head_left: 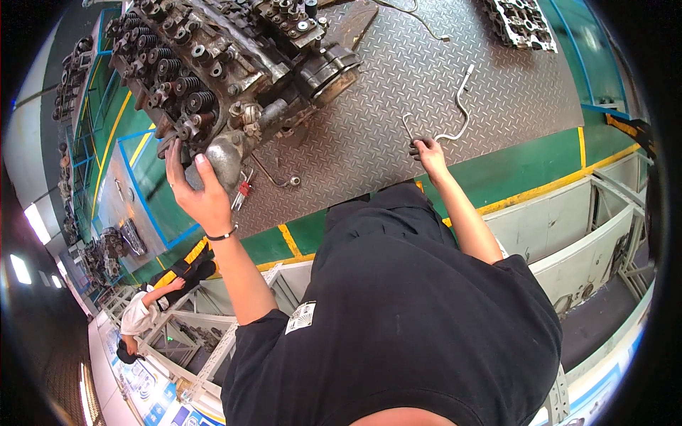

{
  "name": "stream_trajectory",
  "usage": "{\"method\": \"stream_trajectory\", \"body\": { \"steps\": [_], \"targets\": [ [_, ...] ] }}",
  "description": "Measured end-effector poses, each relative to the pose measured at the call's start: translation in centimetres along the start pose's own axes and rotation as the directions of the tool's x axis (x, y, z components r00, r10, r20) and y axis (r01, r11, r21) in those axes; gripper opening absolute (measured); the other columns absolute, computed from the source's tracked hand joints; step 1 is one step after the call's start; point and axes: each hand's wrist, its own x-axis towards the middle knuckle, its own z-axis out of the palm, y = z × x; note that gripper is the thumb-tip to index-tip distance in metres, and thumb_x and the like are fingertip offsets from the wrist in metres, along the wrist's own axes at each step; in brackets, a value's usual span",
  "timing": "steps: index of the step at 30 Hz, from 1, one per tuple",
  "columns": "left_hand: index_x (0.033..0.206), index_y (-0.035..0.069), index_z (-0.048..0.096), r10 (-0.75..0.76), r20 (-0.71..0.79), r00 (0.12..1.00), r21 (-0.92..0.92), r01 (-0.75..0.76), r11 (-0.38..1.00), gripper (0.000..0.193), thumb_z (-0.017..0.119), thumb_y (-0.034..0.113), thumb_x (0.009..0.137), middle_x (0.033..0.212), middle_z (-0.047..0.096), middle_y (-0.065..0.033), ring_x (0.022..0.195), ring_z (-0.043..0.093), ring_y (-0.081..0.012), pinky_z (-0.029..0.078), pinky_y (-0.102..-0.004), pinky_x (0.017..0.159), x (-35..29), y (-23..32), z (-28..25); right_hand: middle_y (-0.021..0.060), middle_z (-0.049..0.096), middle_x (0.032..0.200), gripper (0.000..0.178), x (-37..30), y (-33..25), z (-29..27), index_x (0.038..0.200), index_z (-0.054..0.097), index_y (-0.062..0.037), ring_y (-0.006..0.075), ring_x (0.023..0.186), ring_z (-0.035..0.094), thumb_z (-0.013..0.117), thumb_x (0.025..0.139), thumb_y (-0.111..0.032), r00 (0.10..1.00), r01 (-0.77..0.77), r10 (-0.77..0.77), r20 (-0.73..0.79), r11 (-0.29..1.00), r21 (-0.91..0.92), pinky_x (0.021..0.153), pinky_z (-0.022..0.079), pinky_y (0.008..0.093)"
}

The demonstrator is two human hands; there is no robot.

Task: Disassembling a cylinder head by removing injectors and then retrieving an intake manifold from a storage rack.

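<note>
My left hand (202,193) is at the near end of a large, oily engine (213,64), with its fingers stretched and its thumb apart. The thumb touches a rounded metal housing (226,162), and the fingertips reach the dark parts beside it. Over the tread-plate tabletop, my right hand (429,157) has its darkened fingers closed round a thin bent metal rod (407,126), whose hooked end sticks up past them. Just beyond this hand lies a curved metal pipe (465,112); whether the fingers touch its near end, I cannot tell.
A red clip with thin metal keys (244,189) and a short pipe with a ring end (284,182) lie by the engine. A cylinder head (522,25) and another thin pipe (426,27) sit farther back on the tread-plate table (355,135). Another person (138,312) is at the left.
</note>
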Motion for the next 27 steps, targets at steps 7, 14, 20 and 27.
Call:
{"method": "stream_trajectory", "body": {
  "steps": [7,14,20,27],
  "targets": [
    [0.126,-0.006,0.059,0.003,-0.071,0.997,-0.001,-0.004,1.0,0.04,0.063,0.01,0.09,0.129,0.06,-0.0201,0.121,0.056,-0.0329,0.04,-0.0412,0.106,-0.1,-0.1,0.4,0.0195,0.071,0.093,0.033,2.6,5.8,-0.9,0.103,0.068,0.004,0.0284,0.09,0.069,0.063,0.087,-0.025,0.962,0.196,-0.261,-0.076,0.859,-0.473,0.082,0.052,0.037],
    [0.124,-0.006,0.06,-0.012,-0.104,0.994,-0.146,-0.003,0.989,0.038,0.063,0.007,0.088,0.128,0.059,-0.0196,0.121,0.056,-0.0326,0.044,-0.0404,0.104,-0.4,-0.1,0.5,0.0115,0.07,0.088,0.032,3.2,14.3,-5.3,0.109,0.066,0.0007,0.0234,0.081,0.068,0.06,0.089,-0.025,0.975,-0.112,0.06,-0.212,0.964,-0.242,0.068,0.054,0.036],
    [0.116,-0.003,0.066,0.007,-0.232,0.973,-0.287,-0.075,0.955,0.032,0.055,0.001,0.086,0.123,0.061,-0.0192,0.117,0.058,-0.0334,0.044,-0.0418,0.103,-0.6,-0.7,0.3,0.0092,0.06,0.073,0.016,-3.6,23.2,-10.3,0.084,0.056,-0.0043,0.022,0.056,0.061,0.051,0.09,-0.018,0.877,-0.341,0.376,-0.3,0.926,0.165,0.046,0.045,0.0307],
    [0.108,-0.003,0.067,-0.102,-0.429,0.898,-0.31,-0.04,0.95,0.031,0.05,-0.004,0.081,0.114,0.066,-0.0173,0.108,0.061,-0.0333,0.046,-0.0408,0.097,-10.5,-9.4,-2.4,0.008,0.049,0.065,0.017,-11.4,30.9,-9.6,0.079,0.049,-0.0033,0.0216,0.048,0.052,0.05,0.091,-0.015,0.883,-0.375,0.433,-0.182,0.883,0.282,0.041,0.037,0.0335]
  ]
}}
